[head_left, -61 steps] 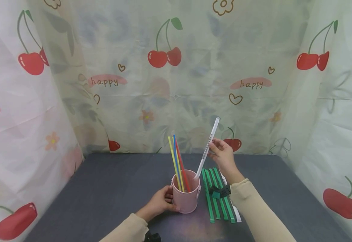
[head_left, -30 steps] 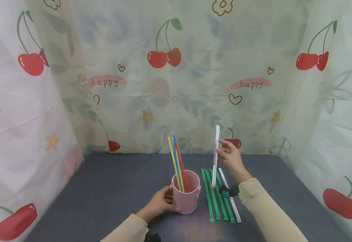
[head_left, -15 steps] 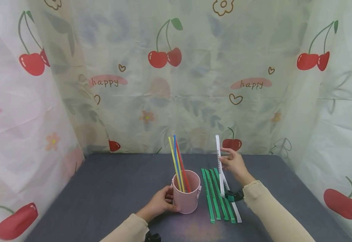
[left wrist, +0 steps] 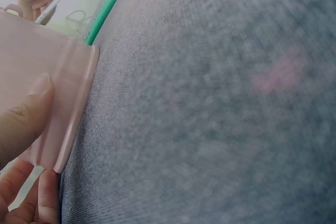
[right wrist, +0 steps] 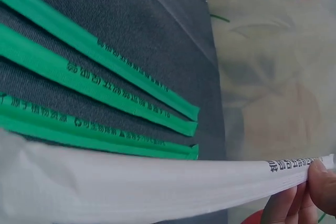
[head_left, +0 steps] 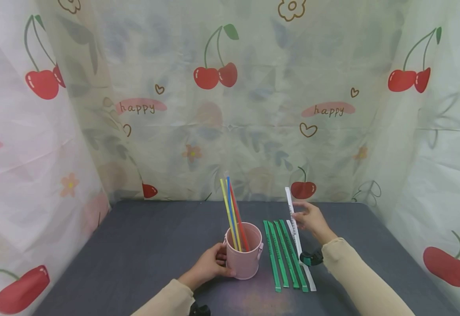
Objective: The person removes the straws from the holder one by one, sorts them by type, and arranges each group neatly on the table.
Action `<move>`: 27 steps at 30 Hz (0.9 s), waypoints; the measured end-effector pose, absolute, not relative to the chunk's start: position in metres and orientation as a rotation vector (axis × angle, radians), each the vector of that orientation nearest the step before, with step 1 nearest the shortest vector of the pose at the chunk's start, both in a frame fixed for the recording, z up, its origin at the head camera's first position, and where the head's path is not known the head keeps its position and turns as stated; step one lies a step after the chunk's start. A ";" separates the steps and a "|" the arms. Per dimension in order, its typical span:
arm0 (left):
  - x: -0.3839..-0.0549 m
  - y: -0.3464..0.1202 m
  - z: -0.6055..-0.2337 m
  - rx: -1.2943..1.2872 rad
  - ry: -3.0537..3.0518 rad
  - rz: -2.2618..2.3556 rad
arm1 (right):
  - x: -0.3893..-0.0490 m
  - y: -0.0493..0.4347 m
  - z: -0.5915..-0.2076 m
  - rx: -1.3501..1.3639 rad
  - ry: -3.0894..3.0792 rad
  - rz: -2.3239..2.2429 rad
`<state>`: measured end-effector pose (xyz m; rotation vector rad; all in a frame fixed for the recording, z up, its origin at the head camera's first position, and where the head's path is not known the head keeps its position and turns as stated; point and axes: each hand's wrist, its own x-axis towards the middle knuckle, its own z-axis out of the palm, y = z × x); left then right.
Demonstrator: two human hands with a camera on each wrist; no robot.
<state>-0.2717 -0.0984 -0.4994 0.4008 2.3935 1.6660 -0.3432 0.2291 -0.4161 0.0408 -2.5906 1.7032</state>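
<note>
My left hand [head_left: 208,263] grips the side of a pink bucket [head_left: 243,265], its thumb [left wrist: 23,121] on the near wall and fingers below in the left wrist view. Yellow, blue and red straws [head_left: 237,210] lean together inside the bucket. To the right, the thumb and fingers of my right hand [head_left: 313,222] pinch a white paper-wrapped straw [head_left: 296,237] near its upper part. This straw is tilted above a second white wrapped straw [head_left: 308,276], partly covering it. Whether the two touch cannot be told. Several green wrapped straws [head_left: 271,259] lie side by side between bucket and right hand.
A dark grey cloth-like tabletop [head_left: 163,245] lies underneath. Its far edge meets a printed curtain [head_left: 249,145] with cherries, which also stands at the left and right sides.
My right hand has taken the white wrapped straw from the bucket's rim rightward and down, over the green straws to the lying white one. The left hand and bucket have stayed put.
</note>
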 end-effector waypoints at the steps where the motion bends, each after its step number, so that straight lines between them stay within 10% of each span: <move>1: -0.271 -0.098 -0.499 0.404 2.393 1.668 | -0.343 0.230 -0.417 0.025 -2.599 1.699; 27: -0.271 -0.098 -0.499 0.396 2.405 1.665 | -0.346 0.249 -0.444 -0.204 -2.699 1.677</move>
